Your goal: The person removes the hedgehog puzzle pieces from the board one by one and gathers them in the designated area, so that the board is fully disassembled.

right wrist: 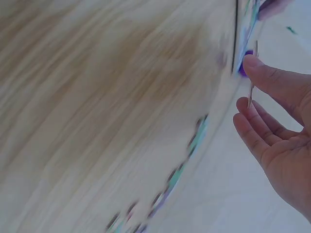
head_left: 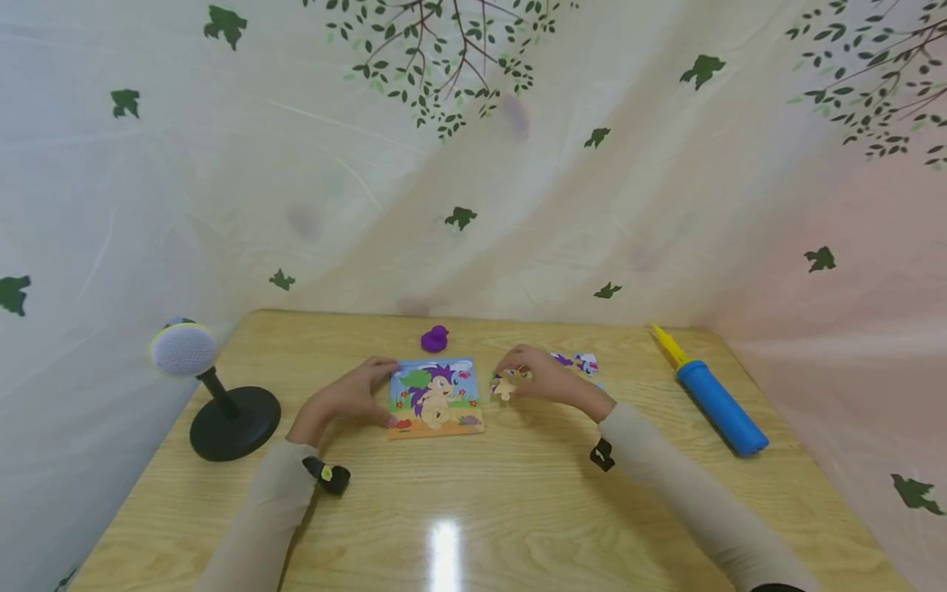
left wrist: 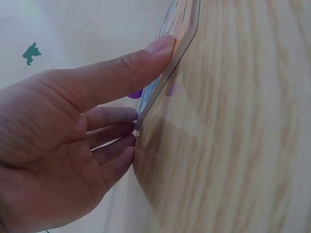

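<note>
A hedgehog picture puzzle board [head_left: 434, 401] lies flat on the wooden table. My left hand [head_left: 351, 396] holds it by its left side, the thumb [left wrist: 163, 44] on the near corner and the other fingers by the far one. Just right of the board, above the table, my right hand [head_left: 546, 376] pinches a puzzle piece [head_left: 505, 388] in beige and other colours. In the right wrist view this thin piece [right wrist: 250, 94] appears edge-on between thumb and fingers. More loose pieces [head_left: 587, 364] lie on the table beyond the right hand, which partly hides them.
A purple rubber duck [head_left: 435, 338] sits behind the board. At the left stands a round-headed device on a black base [head_left: 235, 423]. A blue pump [head_left: 721, 407] with a yellow nozzle lies at the right. Patterned cloth [head_left: 518, 247] hangs behind the table.
</note>
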Demonstrator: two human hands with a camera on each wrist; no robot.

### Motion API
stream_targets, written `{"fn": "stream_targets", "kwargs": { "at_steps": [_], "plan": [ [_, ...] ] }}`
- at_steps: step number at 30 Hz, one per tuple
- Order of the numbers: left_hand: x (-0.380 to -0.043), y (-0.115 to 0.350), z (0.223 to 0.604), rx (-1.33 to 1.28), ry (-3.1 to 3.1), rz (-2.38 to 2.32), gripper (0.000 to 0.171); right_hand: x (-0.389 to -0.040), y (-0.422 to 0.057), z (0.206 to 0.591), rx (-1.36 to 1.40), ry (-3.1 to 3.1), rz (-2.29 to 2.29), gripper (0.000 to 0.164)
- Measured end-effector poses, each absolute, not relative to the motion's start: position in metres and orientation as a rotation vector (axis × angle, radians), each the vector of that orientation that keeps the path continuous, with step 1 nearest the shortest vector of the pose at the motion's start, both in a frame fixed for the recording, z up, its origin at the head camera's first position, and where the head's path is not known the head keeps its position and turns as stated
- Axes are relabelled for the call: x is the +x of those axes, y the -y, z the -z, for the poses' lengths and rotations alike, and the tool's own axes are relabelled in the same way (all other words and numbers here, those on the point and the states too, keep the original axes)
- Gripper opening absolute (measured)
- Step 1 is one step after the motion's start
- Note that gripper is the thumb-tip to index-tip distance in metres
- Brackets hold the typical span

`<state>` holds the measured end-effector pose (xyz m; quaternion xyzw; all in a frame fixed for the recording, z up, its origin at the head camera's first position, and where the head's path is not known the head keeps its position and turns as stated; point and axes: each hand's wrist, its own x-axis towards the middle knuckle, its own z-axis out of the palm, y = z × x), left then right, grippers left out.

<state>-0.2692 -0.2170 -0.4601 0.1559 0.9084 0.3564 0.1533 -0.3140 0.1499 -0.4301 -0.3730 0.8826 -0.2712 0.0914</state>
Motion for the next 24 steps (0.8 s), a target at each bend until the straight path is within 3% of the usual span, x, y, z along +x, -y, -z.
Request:
{"fn": "stream_targets", "kwargs": {
  "at_steps": [12, 24],
  "plan": [
    [-0.269, 0.216, 0.459, 0.424, -2.587, -1.021, 0.098, -0.314, -0.211, 0.436, -0.978, -2.677, 0.795, 0.044],
    [-0.269, 0.216, 0.459, 0.433, -2.601, -1.019, 0.098, -0.318, -0.237, 0.446, -0.848, -2.683, 0.813, 0.043]
  ]
}}
